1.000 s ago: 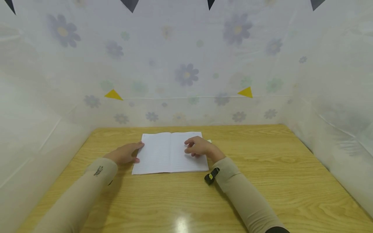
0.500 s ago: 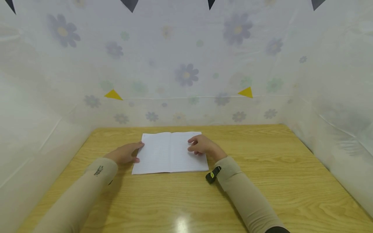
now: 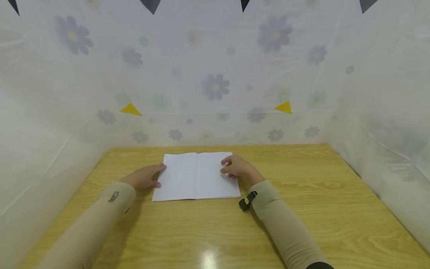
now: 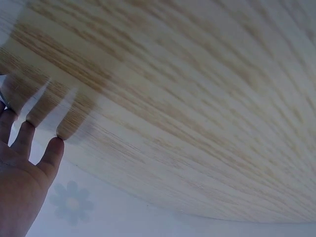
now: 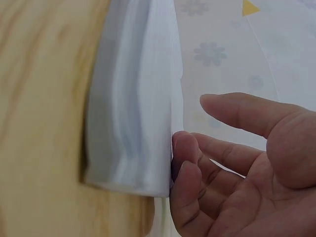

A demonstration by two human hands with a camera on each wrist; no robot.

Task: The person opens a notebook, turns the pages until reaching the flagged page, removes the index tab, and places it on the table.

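Note:
An open lined notebook lies flat on the wooden table. My left hand rests on the table at the notebook's left edge, fingers straight. In the left wrist view those fingers lie flat on the wood. My right hand sits at the right page's outer edge. In the right wrist view its loosely curled fingertips touch the edge of the notebook's pages, while the thumb stays straight and apart. Nothing is pinched.
A white flowered sheet walls the table at the back and on both sides. Yellow triangles mark the back wall. A black device sits at my right wrist.
My right hand has slid to the right across the right page to its outer edge. The left hand and the notebook have not moved.

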